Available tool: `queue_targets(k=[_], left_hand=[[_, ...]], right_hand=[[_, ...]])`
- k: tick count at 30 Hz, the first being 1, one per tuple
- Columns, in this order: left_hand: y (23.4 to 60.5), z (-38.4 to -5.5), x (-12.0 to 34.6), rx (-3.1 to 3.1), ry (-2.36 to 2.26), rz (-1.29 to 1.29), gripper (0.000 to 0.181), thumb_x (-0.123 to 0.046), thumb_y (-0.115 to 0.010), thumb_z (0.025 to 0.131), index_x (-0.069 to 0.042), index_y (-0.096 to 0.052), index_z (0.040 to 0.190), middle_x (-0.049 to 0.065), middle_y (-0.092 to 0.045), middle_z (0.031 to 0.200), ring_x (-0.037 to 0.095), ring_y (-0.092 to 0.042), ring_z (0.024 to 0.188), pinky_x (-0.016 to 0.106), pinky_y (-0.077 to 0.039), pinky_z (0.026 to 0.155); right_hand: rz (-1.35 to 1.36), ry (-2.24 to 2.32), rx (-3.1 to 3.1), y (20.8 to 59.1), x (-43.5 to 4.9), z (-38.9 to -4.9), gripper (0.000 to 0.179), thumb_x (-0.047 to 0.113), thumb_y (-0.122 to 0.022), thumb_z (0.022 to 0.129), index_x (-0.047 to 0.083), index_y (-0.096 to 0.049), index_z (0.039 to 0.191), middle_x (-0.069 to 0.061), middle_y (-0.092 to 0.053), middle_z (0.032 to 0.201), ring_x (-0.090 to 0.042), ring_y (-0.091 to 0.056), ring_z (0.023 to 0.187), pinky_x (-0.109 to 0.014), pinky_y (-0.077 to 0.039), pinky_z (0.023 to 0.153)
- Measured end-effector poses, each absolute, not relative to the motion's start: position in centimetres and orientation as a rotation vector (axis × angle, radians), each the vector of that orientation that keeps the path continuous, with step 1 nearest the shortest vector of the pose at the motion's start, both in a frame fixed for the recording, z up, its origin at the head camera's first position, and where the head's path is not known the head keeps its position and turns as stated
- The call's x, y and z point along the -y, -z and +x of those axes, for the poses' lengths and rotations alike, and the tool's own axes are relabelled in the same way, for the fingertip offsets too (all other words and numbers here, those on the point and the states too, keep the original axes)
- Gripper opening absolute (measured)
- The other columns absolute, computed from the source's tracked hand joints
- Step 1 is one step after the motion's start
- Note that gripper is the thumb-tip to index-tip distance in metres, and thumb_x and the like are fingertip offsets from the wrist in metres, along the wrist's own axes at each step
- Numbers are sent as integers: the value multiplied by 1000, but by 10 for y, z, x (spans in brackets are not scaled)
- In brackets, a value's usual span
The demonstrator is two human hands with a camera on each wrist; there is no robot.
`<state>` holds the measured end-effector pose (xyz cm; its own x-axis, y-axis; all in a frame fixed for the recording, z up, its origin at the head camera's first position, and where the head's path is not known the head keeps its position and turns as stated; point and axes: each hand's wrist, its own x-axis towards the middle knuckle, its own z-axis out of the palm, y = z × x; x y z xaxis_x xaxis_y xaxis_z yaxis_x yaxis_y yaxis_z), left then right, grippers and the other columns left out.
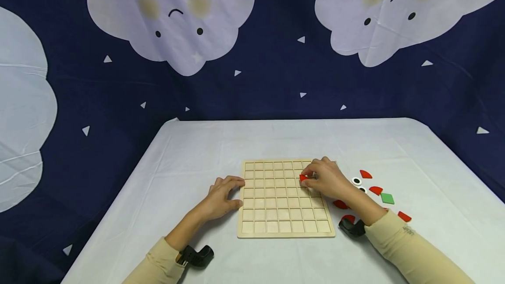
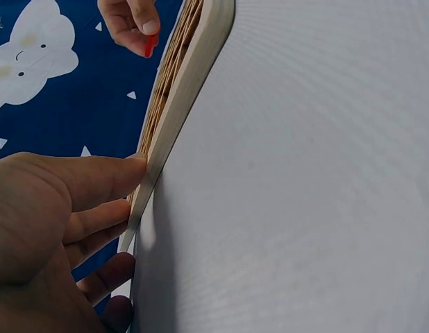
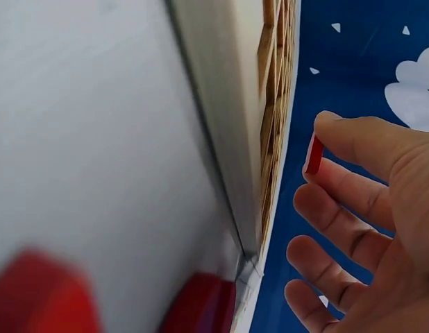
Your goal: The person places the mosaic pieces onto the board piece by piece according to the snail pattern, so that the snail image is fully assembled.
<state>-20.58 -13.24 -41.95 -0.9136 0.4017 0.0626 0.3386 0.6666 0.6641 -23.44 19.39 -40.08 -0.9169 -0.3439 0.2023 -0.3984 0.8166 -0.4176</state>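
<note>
A pale wooden board (image 1: 282,234) with a grid of square recesses lies flat on the table. My left hand (image 1: 218,198) rests at its left edge; in the left wrist view the thumb and fingers (image 2: 107,179) touch the rim, fairly straight. Over the board's upper right part, my right hand (image 1: 329,179) pinches a small red piece (image 1: 303,178) between thumb and index finger. The right wrist view shows this red piece (image 3: 314,154) held edge-on above the board, the other fingers spread loosely. Its full outline is partly hidden by the fingertips.
Right of the board lie several loose pieces: red quarter-round ones (image 1: 365,174), a green diamond (image 1: 387,198) and white discs with black dots (image 1: 357,181). My right forearm hides some of them. A white cloth covers the table (image 1: 189,152); a dark blue cloud-print curtain (image 1: 272,82) hangs behind.
</note>
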Motion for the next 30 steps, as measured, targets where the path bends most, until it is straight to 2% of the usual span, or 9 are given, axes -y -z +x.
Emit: queue_targets(k=[8,16,30], left_hand=[[419,-205,133,-2784,-1088,617,50,-14,-72,80,-10,-57,127,-2,-51,136,17,-39,112,37,-25,88],[420,-205,133,-2783,-1086,620,50,-15,-72,80,-10,-57,128,-1,-51,136,17,-38,111,37,-24,87],[421,-206,132,-2791,-1079,631,50,-15,-72,80,-10,-57,127,0,-51,136,18,-39,112,36,-24,85]], right_hand=[[613,-676,2890,405,-188,-239,21,28,-78,74,16,-73,91,4,-61,81,-15,-42,78,-31,-28,73],[645,-589,2909,409,-188,-241,19,29,-77,75,19,-73,90,3,-65,92,-16,-46,81,-36,-34,75],[672,-515,2911,410,-187,-242,21,31,-78,74,19,-72,91,5,-62,90,-15,-46,82,-34,-33,73]])
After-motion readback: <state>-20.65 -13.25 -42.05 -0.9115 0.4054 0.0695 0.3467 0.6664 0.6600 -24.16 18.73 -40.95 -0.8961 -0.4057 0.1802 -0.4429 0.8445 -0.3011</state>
